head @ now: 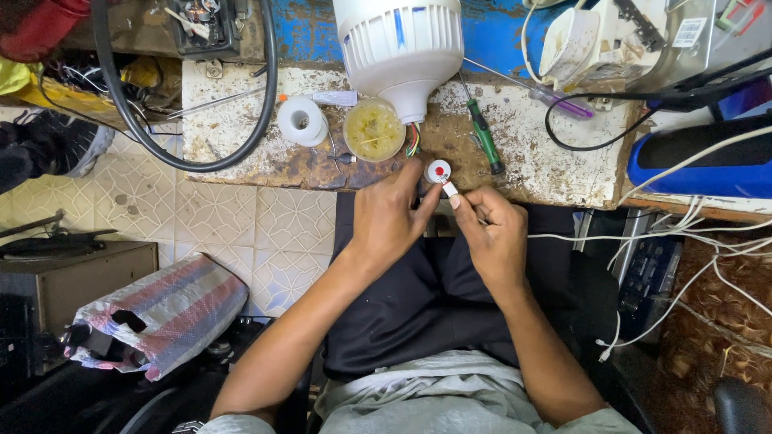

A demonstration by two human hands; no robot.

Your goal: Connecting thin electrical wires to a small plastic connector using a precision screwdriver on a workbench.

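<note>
My left hand (386, 219) pinches a small white round part with a red centre (437, 170) at the front edge of the worn workbench (531, 173). My right hand (492, 235) is closed just to its right, fingertips touching a small white piece (449, 190) below the round part. A large white lamp bulb housing (400, 50) lies on the bench just above, with coloured wires (413, 138) coming out of its neck toward my hands.
On the bench are a round tub of yellowish paste (374, 130), a white tape roll (301, 121), a green-handled screwdriver (485, 135), a purple pen (560, 103) and a black cable loop (185, 88). White wires (683, 233) trail right. A striped bag (157, 313) lies on the floor at left.
</note>
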